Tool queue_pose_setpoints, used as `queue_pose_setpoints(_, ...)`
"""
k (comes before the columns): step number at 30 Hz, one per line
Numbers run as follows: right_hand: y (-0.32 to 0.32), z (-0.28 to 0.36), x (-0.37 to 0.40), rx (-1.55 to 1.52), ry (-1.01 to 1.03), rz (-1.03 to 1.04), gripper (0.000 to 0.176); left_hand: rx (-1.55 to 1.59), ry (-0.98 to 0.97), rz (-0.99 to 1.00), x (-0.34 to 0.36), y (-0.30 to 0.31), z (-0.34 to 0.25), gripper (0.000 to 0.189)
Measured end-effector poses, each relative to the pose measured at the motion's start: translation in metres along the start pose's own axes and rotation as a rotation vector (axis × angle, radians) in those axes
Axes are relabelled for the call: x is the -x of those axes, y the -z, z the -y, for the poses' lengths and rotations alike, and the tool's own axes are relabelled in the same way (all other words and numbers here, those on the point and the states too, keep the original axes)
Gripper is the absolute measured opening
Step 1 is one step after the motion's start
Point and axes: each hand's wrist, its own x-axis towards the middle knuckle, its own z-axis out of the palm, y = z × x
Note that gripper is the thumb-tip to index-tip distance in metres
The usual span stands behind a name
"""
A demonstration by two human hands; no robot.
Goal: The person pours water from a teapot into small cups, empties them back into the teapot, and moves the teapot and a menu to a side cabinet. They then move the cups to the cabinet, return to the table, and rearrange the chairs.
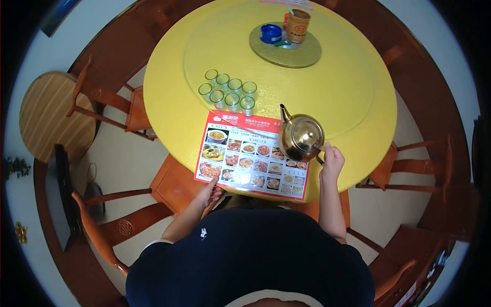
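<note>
A laminated picture menu (250, 153) with a red border lies at the near edge of the round yellow table (348, 92). My left hand (210, 190) touches the menu's near left corner from below the table edge. A shiny brass teapot (299, 136) rests on the menu's right part, spout pointing away to the left. My right hand (331, 159) grips the teapot's handle. Several small green-tinted glasses (228, 92) stand clustered just beyond the menu.
A small round turntable (302, 55) at the far side carries a blue dish (270, 33) and a brown cup (297, 25). Wooden chairs (110, 105) ring the table; one seat (176, 184) is under my left arm. A round wooden side table (51, 115) stands at left.
</note>
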Motion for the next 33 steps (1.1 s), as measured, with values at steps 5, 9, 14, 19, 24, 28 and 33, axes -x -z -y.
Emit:
queue_pose_setpoints(5,0.04,0.006,0.078,-0.019,0.143,-0.196,0.035,-0.178,0.111,0.211,-0.004,-0.007,0.012,0.059)
queue_pose_setpoints(9,0.068,0.028,0.19,-0.001,0.157,-0.508,0.036,-0.245,0.158,0.421,-0.019,-0.014,0.021,0.07)
queue_pose_setpoints(14,0.093,0.061,0.31,0.009,0.112,-0.721,0.032,-0.207,0.119,0.37,-0.041,-0.024,0.023,0.087)
queue_pose_setpoints(19,0.108,0.094,0.414,0.02,0.106,-0.95,0.031,-0.282,0.056,0.401,-0.038,-0.021,0.02,0.092)
queue_pose_setpoints(24,0.124,0.119,0.502,0.008,0.163,-1.144,0.029,-0.256,0.022,0.487,-0.065,-0.02,0.02,0.09)
queue_pose_setpoints(28,0.134,0.119,0.556,-0.113,0.202,-1.281,0.031,-0.234,-0.011,0.404,-0.094,-0.026,0.015,0.073)
queue_pose_setpoints(33,0.169,0.112,0.626,-0.194,0.284,-1.447,0.031,-0.306,-0.446,0.248,-0.1,-0.048,0.026,0.033)
